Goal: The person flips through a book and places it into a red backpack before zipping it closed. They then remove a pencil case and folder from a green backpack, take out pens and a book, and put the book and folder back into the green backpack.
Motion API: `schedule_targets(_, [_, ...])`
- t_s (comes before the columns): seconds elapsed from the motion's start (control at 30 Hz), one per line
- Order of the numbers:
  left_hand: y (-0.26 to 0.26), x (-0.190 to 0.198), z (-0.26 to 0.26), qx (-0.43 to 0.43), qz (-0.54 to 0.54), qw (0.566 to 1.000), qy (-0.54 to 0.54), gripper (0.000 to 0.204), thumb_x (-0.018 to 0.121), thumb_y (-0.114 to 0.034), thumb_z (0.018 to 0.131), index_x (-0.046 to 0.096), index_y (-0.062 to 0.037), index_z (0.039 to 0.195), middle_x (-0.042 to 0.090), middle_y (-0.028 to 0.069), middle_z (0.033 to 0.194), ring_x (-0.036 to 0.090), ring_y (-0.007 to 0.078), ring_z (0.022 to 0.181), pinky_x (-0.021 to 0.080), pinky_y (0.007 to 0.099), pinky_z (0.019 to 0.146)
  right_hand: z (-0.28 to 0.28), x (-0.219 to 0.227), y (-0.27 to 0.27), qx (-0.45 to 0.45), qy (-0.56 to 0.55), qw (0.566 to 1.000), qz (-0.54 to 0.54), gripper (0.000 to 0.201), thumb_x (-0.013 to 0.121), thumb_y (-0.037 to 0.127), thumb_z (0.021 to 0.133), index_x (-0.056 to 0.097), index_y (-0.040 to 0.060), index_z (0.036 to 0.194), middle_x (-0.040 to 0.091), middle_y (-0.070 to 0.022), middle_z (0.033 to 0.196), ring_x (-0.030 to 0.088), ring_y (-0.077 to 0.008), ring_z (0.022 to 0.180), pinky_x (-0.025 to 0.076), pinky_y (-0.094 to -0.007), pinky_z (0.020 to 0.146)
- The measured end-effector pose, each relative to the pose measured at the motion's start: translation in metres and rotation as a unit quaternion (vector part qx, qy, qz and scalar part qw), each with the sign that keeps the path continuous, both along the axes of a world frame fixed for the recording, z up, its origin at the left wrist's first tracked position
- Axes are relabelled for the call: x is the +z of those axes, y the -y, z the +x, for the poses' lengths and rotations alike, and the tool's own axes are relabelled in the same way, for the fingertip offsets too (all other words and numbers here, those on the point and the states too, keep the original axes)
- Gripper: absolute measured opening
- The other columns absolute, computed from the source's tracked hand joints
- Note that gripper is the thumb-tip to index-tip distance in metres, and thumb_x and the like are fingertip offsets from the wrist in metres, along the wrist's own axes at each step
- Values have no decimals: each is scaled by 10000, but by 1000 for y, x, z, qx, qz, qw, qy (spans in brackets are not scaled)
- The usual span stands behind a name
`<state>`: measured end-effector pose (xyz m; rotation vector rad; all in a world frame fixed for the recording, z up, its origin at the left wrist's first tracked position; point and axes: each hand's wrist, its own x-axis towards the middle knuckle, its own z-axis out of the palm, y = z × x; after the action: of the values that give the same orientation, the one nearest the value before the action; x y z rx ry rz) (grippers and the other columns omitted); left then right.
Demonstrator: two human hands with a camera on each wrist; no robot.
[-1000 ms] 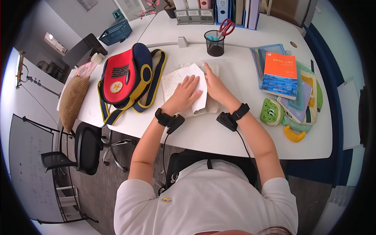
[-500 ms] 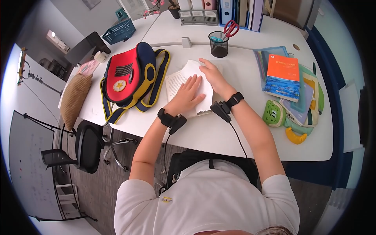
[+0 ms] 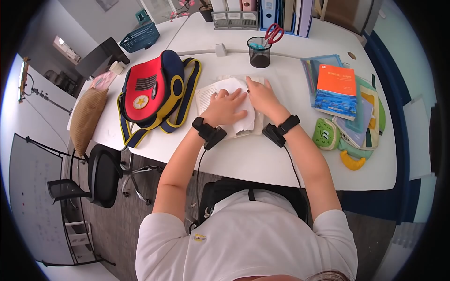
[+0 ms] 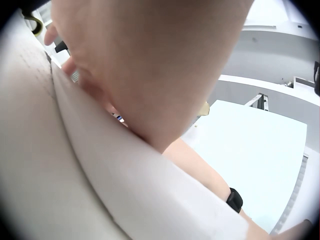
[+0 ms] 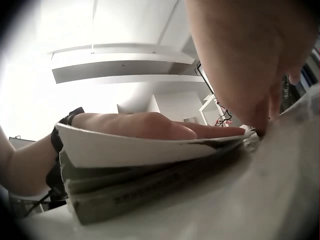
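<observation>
A white sheet (image 3: 247, 122) with a ragged lower edge lies over an open book (image 3: 204, 99), whose printed left page shows beside it. On the sheet rests my left hand (image 3: 225, 107), palm down, fingers spread and slightly bent. At the sheet's upper right edge is my right hand (image 3: 265, 97), fingers bent toward it; whether they pinch the edge I cannot tell. In the right wrist view the book's pages (image 5: 125, 192) stand slightly apart under the left hand. The right fingertips (image 5: 261, 125) point down at the crumpled far corner, beside a translucent plastic sheet (image 5: 295, 155).
A red and navy backpack (image 3: 143, 93) lies to the left. Behind the book stands a mesh pen cup (image 3: 259, 58) with red-handled scissors (image 3: 274, 32). At right, an orange and blue book (image 3: 335, 91) tops folders, beside a green pouch (image 3: 326, 133). Binders (image 3: 269, 14) line the back.
My right hand reached over the sheet's upper right, then drew back to its edge. My left hand's fingers, straight before, are now more bent and spread. The sheet's right edge has shifted.
</observation>
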<state>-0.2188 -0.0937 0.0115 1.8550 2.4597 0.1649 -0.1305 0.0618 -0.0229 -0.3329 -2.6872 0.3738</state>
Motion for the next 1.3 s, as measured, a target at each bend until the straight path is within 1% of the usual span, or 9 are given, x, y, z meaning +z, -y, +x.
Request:
schedule_targets(0.17, [-7,8,4,-10,-57,998,-14,682,468,-513,801,354,-174,1382,319,71,1442,238,353,1323,122,595,1062,16,3,0,3,41,993,110,435,552,99,786,502,20,1212,621,-130,1012,464,-286,1180,96,-605,1052])
schedule_targets(0.37, [-18,6,6,-28,-101,994,-1,726,412,-552,820,265,-168,1418,251,88,1472,119,332,1380,52,606,1070,36,31,14,23,83,990,113,392,704,149,633,625,59,1007,574,-73,1036,456,-292,1145,106,-611,1053])
schedule_targets(0.47, [-23,7,8,-38,-111,993,-11,716,369,-554,841,250,-155,1422,237,105,1476,124,328,1380,42,607,1069,43,26,15,24,52,988,142,310,694,134,627,635,61,923,559,-64,1035,453,-263,1127,240,-597,1006])
schedule_targets(0.57, [-29,5,9,-44,-117,992,-34,702,335,-543,861,242,-133,1423,234,117,1475,139,325,1377,43,610,1066,50,46,20,14,109,992,69,306,681,107,611,612,52,904,558,-96,1028,520,-274,1046,419,-517,866])
schedule_targets(0.67, [-39,-4,9,-46,-117,991,-52,694,318,-531,877,229,-116,1425,231,132,1473,153,329,1373,55,614,1060,55,49,21,-4,95,995,36,348,669,92,604,579,37,936,604,-125,939,609,-282,882,494,-422,691])
schedule_targets(0.77, [-47,-15,10,-48,-87,994,-52,651,348,-483,895,236,-116,1422,235,163,1464,166,352,1366,83,635,1043,60,64,23,15,179,984,-1,501,623,49,611,479,-41,1082,627,-180,827,629,-344,743,498,-404,631])
schedule_targets(0.87, [-53,-19,13,-42,-92,993,-56,667,339,-491,898,205,-110,1428,211,182,1467,160,350,1368,83,630,1044,65,54,25,-9,136,991,-8,614,616,47,613,416,-83,1179,633,-180,740,632,-340,721,497,-420,626])
schedule_targets(0.97, [-57,-20,13,-39,-114,990,-69,687,336,-502,893,183,-104,1432,190,184,1474,154,336,1373,81,630,1043,67,51,27,-15,115,993,34,524,653,107,659,460,-115,1091,647,-135,722,655,-278,672,513,-349,586])
schedule_targets(1.3, [-53,-5,15,-85,-125,988,-14,714,454,-493,850,254,-91,1406,224,176,1461,124,311,1383,122,647,1030,62,52,36,-10,23,997,74,359,598,27,696,476,-77,1018,619,-120,615,644,-255,589,494,-341,500])
